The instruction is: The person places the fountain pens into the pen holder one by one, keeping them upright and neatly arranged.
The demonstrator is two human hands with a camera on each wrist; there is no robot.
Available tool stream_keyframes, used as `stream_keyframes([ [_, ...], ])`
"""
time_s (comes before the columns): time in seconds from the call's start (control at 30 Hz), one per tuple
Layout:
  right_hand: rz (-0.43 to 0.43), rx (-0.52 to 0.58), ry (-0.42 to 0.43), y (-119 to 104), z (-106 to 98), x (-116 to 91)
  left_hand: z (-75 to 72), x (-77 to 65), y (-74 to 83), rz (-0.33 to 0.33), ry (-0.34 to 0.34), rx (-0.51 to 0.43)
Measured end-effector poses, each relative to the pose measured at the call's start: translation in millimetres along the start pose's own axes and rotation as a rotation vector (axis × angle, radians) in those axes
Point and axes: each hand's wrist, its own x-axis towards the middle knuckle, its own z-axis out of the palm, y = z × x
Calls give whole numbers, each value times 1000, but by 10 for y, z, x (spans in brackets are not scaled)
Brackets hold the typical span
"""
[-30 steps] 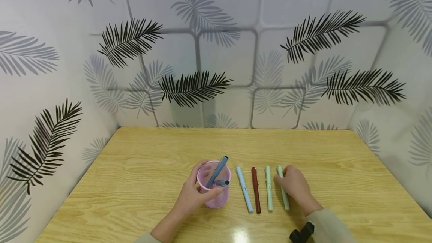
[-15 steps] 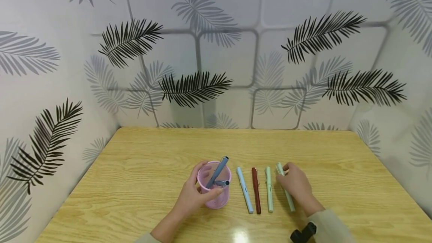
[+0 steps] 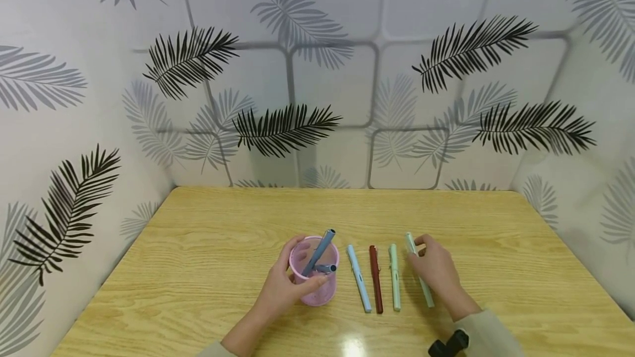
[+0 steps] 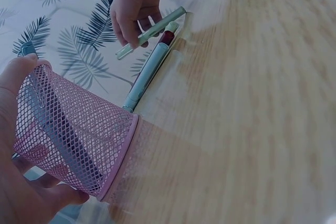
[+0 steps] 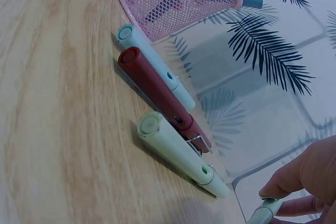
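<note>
My left hand [image 3: 283,288] holds a pink mesh pen cup [image 3: 322,293], its fingers and thumb curved round the side. Two blue-grey pens [image 3: 319,252] lean inside the cup. Over on the right, my right hand [image 3: 436,269] pinches a light green pen [image 3: 411,242] near its upper end. In the left wrist view that pen [image 4: 152,32] shows raised above the tabletop. Between the hands lie a light blue pen [image 3: 359,280], a dark red pen [image 3: 376,282] and a second light green pen [image 3: 394,278], side by side.
All of this is on a wood-grain table [image 3: 198,258]. A leaf-patterned wall covering [image 3: 332,87] rises behind the table and along both sides. A black device [image 3: 448,344] sits at the right wrist, by the sleeve.
The right hand has taken hold of the rightmost green pen and lifted it slightly, shifting it away from the body and tilting it. The left hand and cup have stayed put.
</note>
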Motion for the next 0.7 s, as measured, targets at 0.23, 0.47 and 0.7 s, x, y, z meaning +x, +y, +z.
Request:
stream_keyframes([
  [0.23, -54, 44, 36, -93, -63, -75, 6, -17, 26, -8, 0, -14],
  [0.47, -62, 74, 48, -154, -95, -115, 5, -17, 46, 0, -17, -27],
  [0.7, -84, 129, 60, -202, -114, -128, 3, -56, 184, 2, -27, -34],
])
